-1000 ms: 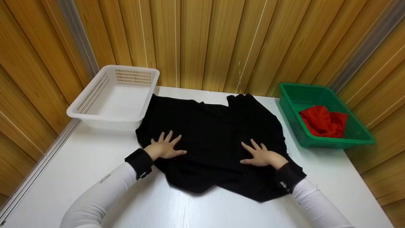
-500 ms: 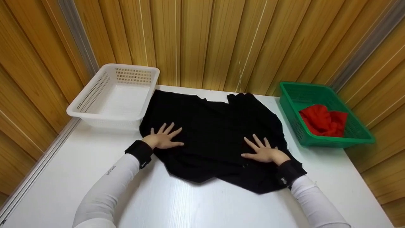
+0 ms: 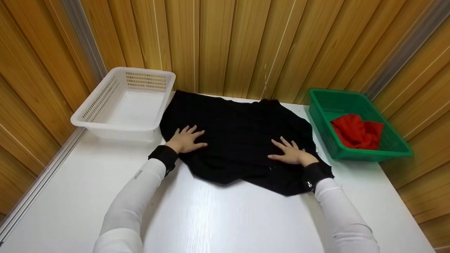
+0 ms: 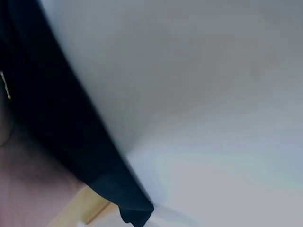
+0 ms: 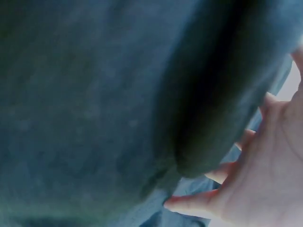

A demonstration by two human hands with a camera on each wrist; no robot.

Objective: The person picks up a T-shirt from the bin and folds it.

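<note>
A black garment (image 3: 235,135) lies spread on the white table, its far edge close to the wooden wall. On its left part rests my left hand (image 3: 186,140), palm down with fingers spread. My right hand (image 3: 289,153) presses flat on the right part, fingers also spread. A small white tag (image 3: 316,149) sticks out at the garment's right edge. In the left wrist view the cloth (image 4: 61,109) runs beside bare table, and only a blurred bit of the hand shows. Raised folds of dark cloth (image 5: 213,118) fill much of the right wrist view, beside the spread fingers.
A white perforated basket (image 3: 121,125) stands at the back left, right beside the garment. At the back right, a green basket (image 3: 372,153) holds a crumpled red cloth (image 3: 357,133). Wooden panels (image 3: 225,45) close off the back and both sides of the white table (image 3: 225,218).
Both hands have slid away from me toward the back wall, and the black garment has moved with them. Its far edge now sits nearer the wall, with the notch there less distinct.
</note>
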